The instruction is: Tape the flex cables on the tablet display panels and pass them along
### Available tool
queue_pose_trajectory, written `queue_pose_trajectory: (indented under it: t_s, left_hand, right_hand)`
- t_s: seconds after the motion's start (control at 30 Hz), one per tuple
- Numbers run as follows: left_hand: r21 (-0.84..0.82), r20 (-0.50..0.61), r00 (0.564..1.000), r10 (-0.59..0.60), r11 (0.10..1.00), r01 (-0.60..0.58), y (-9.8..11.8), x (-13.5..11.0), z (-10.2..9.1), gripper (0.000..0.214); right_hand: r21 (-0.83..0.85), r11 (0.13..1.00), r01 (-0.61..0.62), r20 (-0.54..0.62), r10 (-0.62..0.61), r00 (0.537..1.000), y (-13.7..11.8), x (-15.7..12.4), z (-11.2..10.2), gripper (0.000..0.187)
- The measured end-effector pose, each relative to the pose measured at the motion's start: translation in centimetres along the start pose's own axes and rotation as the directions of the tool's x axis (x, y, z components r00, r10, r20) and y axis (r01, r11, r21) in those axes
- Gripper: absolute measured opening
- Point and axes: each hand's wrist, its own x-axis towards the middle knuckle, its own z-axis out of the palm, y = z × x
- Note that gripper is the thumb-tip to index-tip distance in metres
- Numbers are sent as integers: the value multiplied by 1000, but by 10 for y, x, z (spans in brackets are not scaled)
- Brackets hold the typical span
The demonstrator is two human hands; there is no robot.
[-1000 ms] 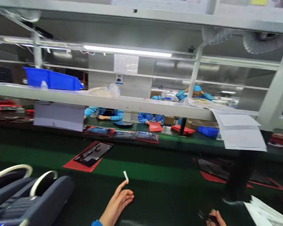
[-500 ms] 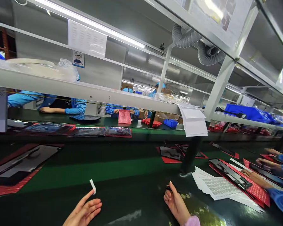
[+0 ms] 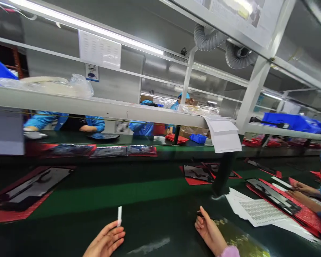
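Note:
My left hand (image 3: 107, 241) is low in the middle, fingers loosely stretched, with a small white strip (image 3: 119, 215) standing upright at its fingertips. To the right, my right hand (image 3: 209, 231) rests with thumb raised and fingers curled together beside a small dark object (image 3: 199, 214) that I cannot make out. Both hands hover over the dark near edge of the green conveyor belt (image 3: 128, 192). A shiny yellowish-green sheet (image 3: 238, 239) lies under my right wrist.
A red tray with a dark part (image 3: 24, 192) lies left on the belt, and another (image 3: 198, 174) sits behind a black post (image 3: 222, 175). White printed sheets (image 3: 254, 211) lie at right, beside a co-worker's hands (image 3: 301, 191) on a red tray (image 3: 289, 208). People in blue work across the line.
The view has shifted slightly left. The white strip now stands upright instead of tilted. My right hand has kept its pose, and the co-worker's hands at right have drawn back.

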Motion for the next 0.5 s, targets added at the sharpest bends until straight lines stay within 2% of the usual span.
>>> queue_pose_trajectory:
  t_s: [0.1, 0.23, 0.33, 0.5]
  left_hand:
    - [5, 13, 1000, 25, 1000, -25, -2, -9, 5, 57]
    - [18, -3, 999, 45, 999, -45, -4, -16, 4, 55]
    - [26, 27, 999, 38, 999, -39, -3, -22, 4, 49]
    - [34, 63, 998, 30, 999, -32, 0, -26, 6, 44]
  right_hand:
    - [70, 994, -84, 38, 82, 996, 16, 4, 4, 21]
    - [134, 975, -180, 62, 173, 983, 28, 6, 4, 43]
    - [153, 966, -209, 47, 204, 978, 26, 4, 1, 49]
    - [160, 966, -204, 48, 199, 979, 23, 0, 2, 39]
